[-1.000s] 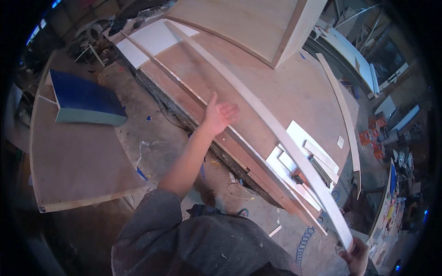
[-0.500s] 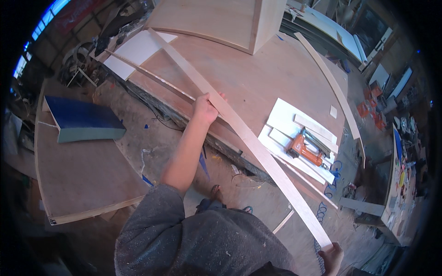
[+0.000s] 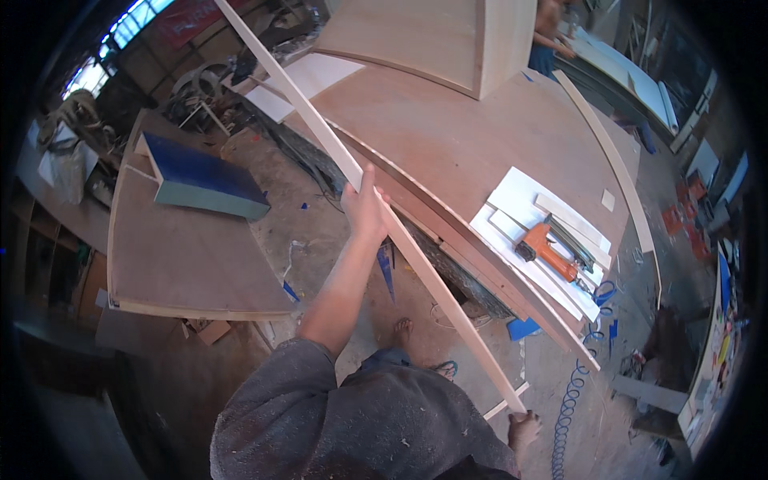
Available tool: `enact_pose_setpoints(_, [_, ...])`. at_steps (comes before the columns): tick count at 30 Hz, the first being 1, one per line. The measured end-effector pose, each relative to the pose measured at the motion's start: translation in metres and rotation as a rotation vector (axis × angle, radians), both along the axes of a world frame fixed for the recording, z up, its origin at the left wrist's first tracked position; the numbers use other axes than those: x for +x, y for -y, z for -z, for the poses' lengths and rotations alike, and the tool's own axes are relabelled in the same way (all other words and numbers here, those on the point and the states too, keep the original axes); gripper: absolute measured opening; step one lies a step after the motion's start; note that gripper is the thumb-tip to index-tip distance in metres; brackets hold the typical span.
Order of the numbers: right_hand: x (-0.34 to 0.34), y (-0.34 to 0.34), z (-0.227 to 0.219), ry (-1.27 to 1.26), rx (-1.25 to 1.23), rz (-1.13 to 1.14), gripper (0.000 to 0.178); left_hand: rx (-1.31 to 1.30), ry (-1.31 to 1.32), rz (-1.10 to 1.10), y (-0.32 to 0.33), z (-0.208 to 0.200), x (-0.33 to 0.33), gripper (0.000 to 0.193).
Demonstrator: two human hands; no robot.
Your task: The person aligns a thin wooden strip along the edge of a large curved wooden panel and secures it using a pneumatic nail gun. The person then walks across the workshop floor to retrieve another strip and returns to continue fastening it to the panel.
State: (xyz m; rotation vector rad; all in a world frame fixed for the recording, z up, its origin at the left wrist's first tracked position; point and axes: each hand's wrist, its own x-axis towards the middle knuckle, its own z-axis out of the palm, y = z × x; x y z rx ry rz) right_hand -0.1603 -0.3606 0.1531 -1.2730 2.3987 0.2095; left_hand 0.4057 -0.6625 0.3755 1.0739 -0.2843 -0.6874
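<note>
A long, narrow wooden strip (image 3: 436,278) runs diagonally from the upper left down to the lower right, held in front of me off the table. My left hand (image 3: 366,206) is closed around it near its middle, thumb along the upper side. At its lower right end, my right hand (image 3: 524,430) grips the strip, partly cut off from sight by my shirt. Beyond the strip lies the large brown tabletop (image 3: 448,140), with another long thin strip (image 3: 472,232) along its near edge. An orange nail gun (image 3: 548,252) rests on white boards (image 3: 512,192) at the table's right side.
A pale wooden cabinet box (image 3: 400,40) stands at the back of the table. A curved strip (image 3: 604,148) lies along the right edge. A blue coiled hose (image 3: 570,416) hangs at right. Left is a low table with a blue panel (image 3: 204,176). A person (image 3: 548,36) stands far back.
The strip has swung off the tabletop toward me and turned more on edge. Both hands moved with it, the right one leftward. A person has come into view at the back.
</note>
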Motion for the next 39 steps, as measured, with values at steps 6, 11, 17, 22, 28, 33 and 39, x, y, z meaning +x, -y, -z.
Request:
enact_pose_setpoints(6, [0.035, 0.019, 0.035, 0.146, 0.009, -0.034, 0.088, -0.050, 0.295, -0.178, -0.027, -0.009, 0.015, 0.022])
enact_pose_setpoints(11, [0.045, 0.042, 0.018, 0.230, -0.241, -0.073, 0.069, -0.022, 0.507, -0.147, -0.036, -0.003, 0.039, 0.024])
enact_pose_setpoints(17, [0.102, 0.083, -0.076, 0.226, -0.667, -0.152, 0.050, -0.080, 0.724, 0.002, -0.055, 0.025, 0.072, 0.030])
enact_pose_setpoints(22, [0.163, 0.119, -0.177, 0.182, -1.144, -0.178, 0.034, -0.239, 1.036, 0.179, -0.075, 0.053, 0.089, 0.028])
enact_pose_setpoints(28, [0.177, 0.128, -0.283, 0.275, -1.533, 0.129, 0.040, -0.274, 1.398, 0.461, -0.100, 0.041, 0.100, 0.026])
enact_pose_setpoints(33, [0.156, 0.121, -0.324, 1.107, -1.653, 0.371, 0.094, -0.275, 1.489, 0.772, -0.096, 0.029, 0.113, 0.027])
enact_pose_setpoints(39, [0.152, 0.106, -0.284, 1.647, -1.566, 0.753, 0.060, -0.274, 1.905, 0.958, -0.063, 0.022, 0.133, 0.031])
